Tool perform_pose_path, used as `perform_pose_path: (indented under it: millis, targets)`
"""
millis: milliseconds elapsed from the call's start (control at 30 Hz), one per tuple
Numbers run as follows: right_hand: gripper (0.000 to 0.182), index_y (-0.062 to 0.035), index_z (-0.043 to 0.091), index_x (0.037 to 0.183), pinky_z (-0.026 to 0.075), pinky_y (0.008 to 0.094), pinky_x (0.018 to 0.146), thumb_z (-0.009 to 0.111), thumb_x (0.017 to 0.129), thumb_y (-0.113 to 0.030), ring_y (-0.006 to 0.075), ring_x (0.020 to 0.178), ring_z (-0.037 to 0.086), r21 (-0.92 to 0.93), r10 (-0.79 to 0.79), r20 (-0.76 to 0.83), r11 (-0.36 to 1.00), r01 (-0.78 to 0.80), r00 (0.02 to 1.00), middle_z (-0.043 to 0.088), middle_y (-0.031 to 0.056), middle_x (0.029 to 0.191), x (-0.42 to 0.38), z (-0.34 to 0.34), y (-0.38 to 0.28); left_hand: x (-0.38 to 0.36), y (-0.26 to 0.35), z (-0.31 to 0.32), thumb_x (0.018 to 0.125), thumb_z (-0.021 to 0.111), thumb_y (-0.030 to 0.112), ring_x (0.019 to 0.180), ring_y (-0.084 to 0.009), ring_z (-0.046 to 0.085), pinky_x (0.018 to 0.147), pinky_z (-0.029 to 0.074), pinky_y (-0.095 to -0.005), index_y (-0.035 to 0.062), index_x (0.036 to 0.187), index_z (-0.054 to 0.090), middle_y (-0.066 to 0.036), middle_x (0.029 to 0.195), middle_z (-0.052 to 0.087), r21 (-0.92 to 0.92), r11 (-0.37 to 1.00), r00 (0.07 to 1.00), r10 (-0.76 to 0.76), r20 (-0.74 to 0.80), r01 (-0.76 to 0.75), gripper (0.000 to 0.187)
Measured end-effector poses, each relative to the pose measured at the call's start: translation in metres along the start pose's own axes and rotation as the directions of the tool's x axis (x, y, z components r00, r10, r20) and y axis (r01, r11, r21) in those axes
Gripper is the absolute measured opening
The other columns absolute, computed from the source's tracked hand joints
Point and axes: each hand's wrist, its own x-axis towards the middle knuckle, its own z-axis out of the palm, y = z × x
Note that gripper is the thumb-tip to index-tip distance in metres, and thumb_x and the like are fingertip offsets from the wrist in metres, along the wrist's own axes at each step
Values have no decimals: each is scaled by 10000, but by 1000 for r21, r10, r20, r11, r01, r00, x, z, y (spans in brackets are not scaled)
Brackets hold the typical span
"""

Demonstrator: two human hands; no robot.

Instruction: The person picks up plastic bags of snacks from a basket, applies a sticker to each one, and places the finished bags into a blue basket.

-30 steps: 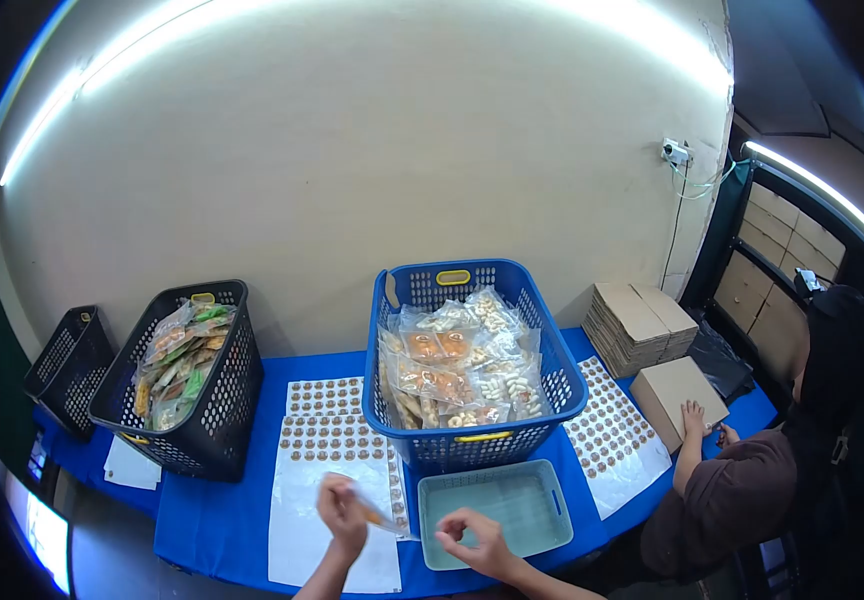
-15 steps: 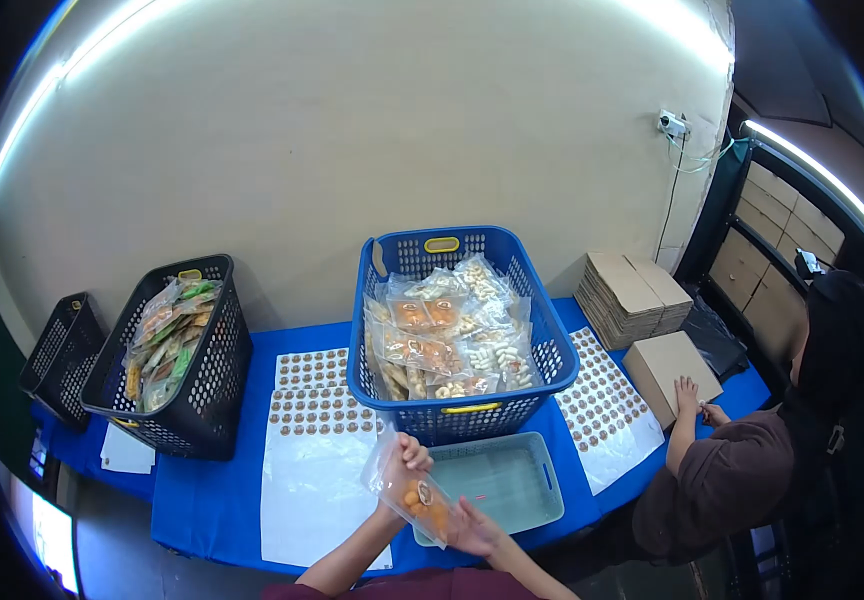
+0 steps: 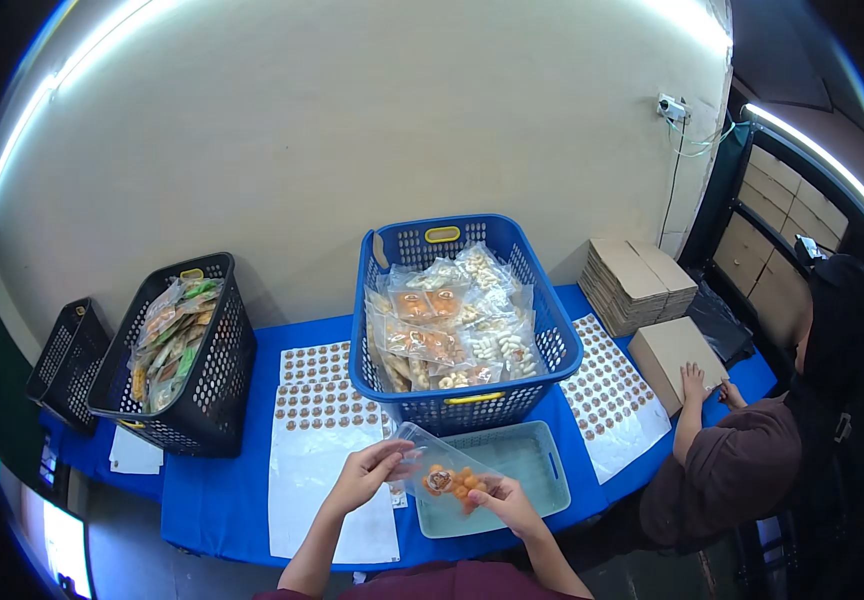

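Observation:
A clear plastic bag [image 3: 457, 482] of round orange snacks, with a round sticker on it, is held between my two hands. The fingers of my left hand [image 3: 367, 474] are on the bag's upper left end. My right hand [image 3: 505, 502] pinches the lower right end, by the snacks. Under the bag lies a pale green tray [image 3: 550, 505]. Behind it stands a blue basket [image 3: 432, 410] full of bagged snacks [image 3: 452, 320]. Sticker sheets lie on both sides of the basket, one on the left [image 3: 327, 480] and one on the right [image 3: 612, 400].
Two black baskets stand at the left, one larger [image 3: 222, 370] holding bagged snacks, one smaller [image 3: 67, 365]. At the right are stacked flat cardboard [image 3: 637, 285] and a co-worker [image 3: 742, 460] with both hands at a cardboard box [image 3: 667, 360].
The bag has turned closer to level and shifted right. My left hand has moved left and down to its end, and my right hand has moved right. The co-worker's hands remain at the box.

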Motion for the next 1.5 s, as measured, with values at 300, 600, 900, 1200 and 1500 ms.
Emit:
perform_pose_path:
  millis: [300,600,900,1200,1500]
  targets:
    - [258,77,506,1074,466,254,728,530,841,-31,149,813,586,-118,-174,-116,980,160,978,604,102,922,-17,-7,-25,-8,13,10,916,382,72,848,-233,625,722,524,-298,10,1194,446,-157,953,612,2,996,991,-93,92,93,292]
    - [282,31,497,1111,458,250,709,509,842,-53,135,751,583,-191,-332,-454,943,273,827,610,139,944,-64,-30,-41,42,40,0,926,398,188,776,-258,634,675,540,-305,39,1225,379,-168,944,603,45,938,876,336,-347,-343,334]
    - [246,26,520,1072,441,218,669,503,852,-81,110,708,584,-203,-274,-635,961,185,722,628,117,899,-98,-36,-22,118,1,-43,869,525,263,1236,-316,290,966,313,-415,22,1332,172,-214,1322,264,407,881,760,432,-486,-240,630]
    - [379,13,448,1174,426,257,763,553,819,-71,168,874,563,-264,-350,-603,936,234,717,569,137,1057,-66,-15,-23,-17,11,-82,865,475,102,1219,-287,334,953,346,-405,43,1296,252,-121,1333,283,448,846,718,501,-483,-289,489]
    - [793,-40,79,1372,309,401,932,573,812,-307,299,1193,354,-661,-753,-455,643,387,475,269,189,1358,19,87,-27,-139,28,-188,879,449,62,1148,-224,406,897,372,-322,14,1222,350,-109,1248,383,606,788,290,608,-739,-108,361]
